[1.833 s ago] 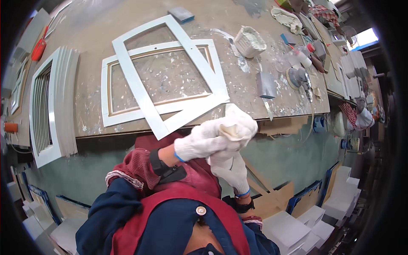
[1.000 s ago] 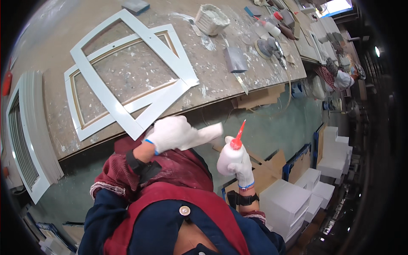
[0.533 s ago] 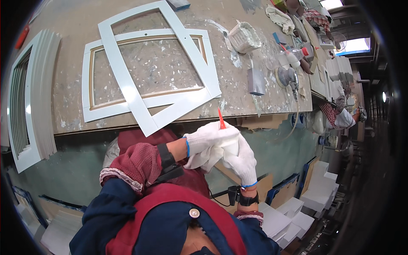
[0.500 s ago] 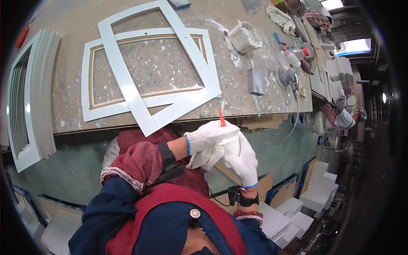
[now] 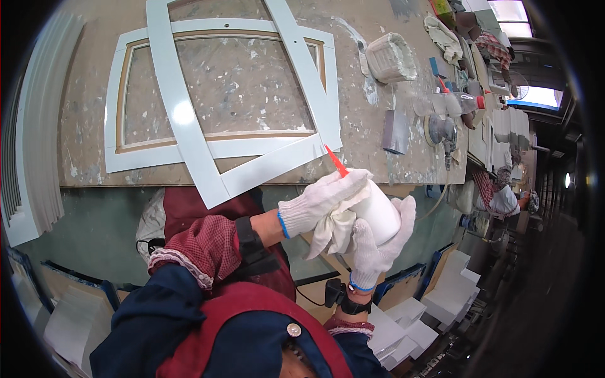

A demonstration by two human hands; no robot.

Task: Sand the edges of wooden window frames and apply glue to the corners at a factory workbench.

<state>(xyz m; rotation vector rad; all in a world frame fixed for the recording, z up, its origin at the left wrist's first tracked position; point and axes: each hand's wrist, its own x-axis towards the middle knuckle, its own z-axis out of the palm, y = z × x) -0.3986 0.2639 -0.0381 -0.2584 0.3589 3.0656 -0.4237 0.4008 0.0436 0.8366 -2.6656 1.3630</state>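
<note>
Since half a second earlier, both gloved hands had shifted right and lower in the frame, and the bottle's red nozzle now showed clear of the fingers, pointing up-left toward the edge of the surface.

Nearest, just right of centre, the right hand (image 5: 377, 247) had its grip clamped around the lower body of the white glue bottle (image 5: 378, 211), fingers curled up its right side. The left hand (image 5: 318, 201) was closed over the bottle's shoulder with a crumpled white rag (image 5: 333, 232) pressed between glove and plastic, apparently wiping near the red nozzle (image 5: 336, 161).

By its look the bottle was light, soft-walled plastic that would give under a squeeze, so hard pressure could push glue out of the tip. Any wet glue would make it slippery, though the knit gloves should help. The wide cylindrical body seemed the safest place to hold it, not the thin, stiff nozzle.

Beyond the hands, on the paint-spattered surface (image 5: 365, 135), lay a white rectangular frame (image 5: 120, 113) with a second white frame (image 5: 189, 151) skewed across it, one corner overhanging the near edge. Farther, at upper right, stood a plaster-crusted tub (image 5: 392, 58) and a sander (image 5: 439, 129).
</note>
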